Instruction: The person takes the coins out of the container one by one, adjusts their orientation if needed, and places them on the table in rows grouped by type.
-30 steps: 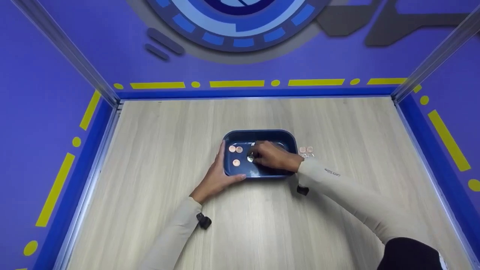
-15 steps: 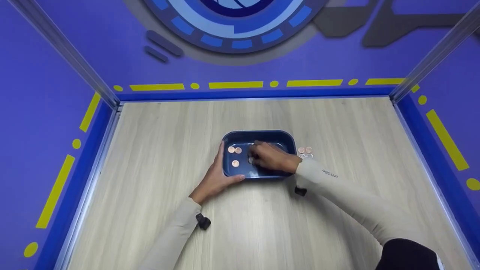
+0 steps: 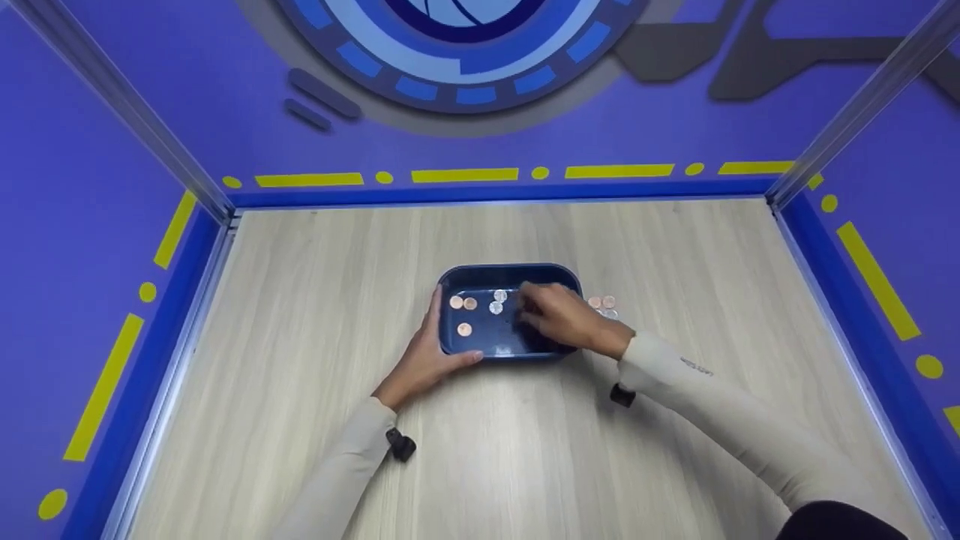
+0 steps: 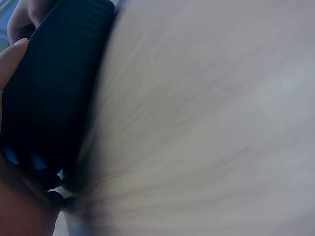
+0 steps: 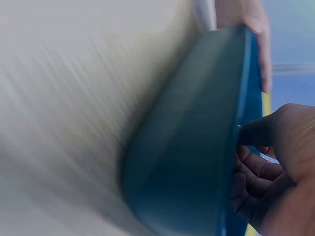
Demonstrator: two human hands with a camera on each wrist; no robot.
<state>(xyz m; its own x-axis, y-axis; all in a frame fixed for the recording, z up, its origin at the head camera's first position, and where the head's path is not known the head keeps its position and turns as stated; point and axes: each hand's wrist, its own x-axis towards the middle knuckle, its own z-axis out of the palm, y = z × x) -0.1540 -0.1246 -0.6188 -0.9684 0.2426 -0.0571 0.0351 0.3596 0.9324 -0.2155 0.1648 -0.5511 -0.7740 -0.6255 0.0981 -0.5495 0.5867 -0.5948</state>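
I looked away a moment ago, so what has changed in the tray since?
The right hand has moved to the right, apparently letting go of a silver coin, which now lies slightly farther from the person, beside another silver coin. The left hand still holds the tray, and the three copper coins stayed put.

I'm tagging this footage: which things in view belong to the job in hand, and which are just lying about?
Apparently the job:
dark blue box
copper coins and silver coins inside it
left hand, touching the box
right hand, inside it
probably the loose coins outside

Just surroundings:
table
patterned wall
black wrist devices
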